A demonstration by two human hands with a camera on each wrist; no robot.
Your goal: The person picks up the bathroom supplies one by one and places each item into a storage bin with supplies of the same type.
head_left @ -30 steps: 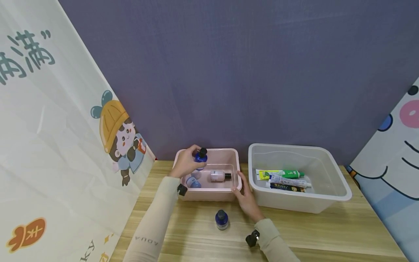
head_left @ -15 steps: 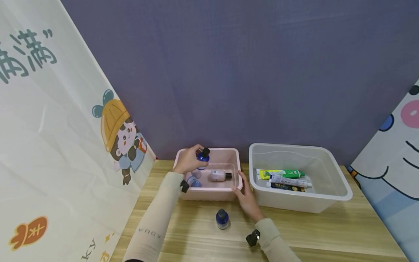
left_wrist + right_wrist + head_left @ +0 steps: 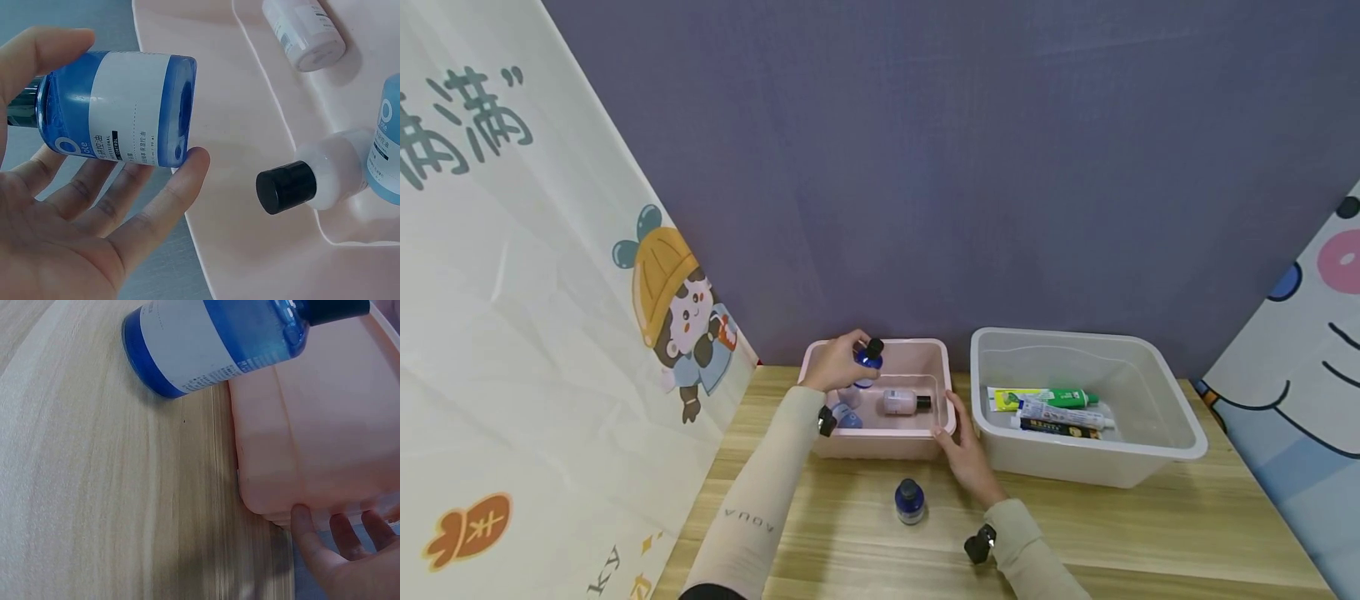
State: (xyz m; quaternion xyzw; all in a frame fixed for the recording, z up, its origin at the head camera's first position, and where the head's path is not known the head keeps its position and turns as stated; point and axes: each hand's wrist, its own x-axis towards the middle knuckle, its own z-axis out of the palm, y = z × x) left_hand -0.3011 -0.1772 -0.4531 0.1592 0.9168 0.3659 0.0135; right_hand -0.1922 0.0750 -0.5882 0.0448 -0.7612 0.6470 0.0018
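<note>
My left hand [image 3: 833,365] holds a blue bottle with a black cap [image 3: 868,360] between thumb and fingers, over the left side of a pink bin [image 3: 880,434]. The left wrist view shows the held bottle's white label [image 3: 128,109]. Inside the bin lie a pale bottle with a black cap [image 3: 898,402], a light-blue bottle [image 3: 847,417] and another pale, black-capped bottle [image 3: 331,169]. My right hand [image 3: 966,458] grips the bin's front right corner, thumb at the front and fingers along the side. A dark blue bottle [image 3: 909,502] stands upright on the table in front of the bin.
Right of the pink bin stands a larger whitish bin [image 3: 1086,458] holding several tubes, among them a green-and-yellow tube [image 3: 1045,400] and a black tube [image 3: 1060,429]. Both bins sit on the wooden table [image 3: 1112,533], near the grey-blue back wall [image 3: 962,167].
My left hand has shifted slightly to the right over the bin, carrying the blue bottle. The right hand stays at the bin's corner.
</note>
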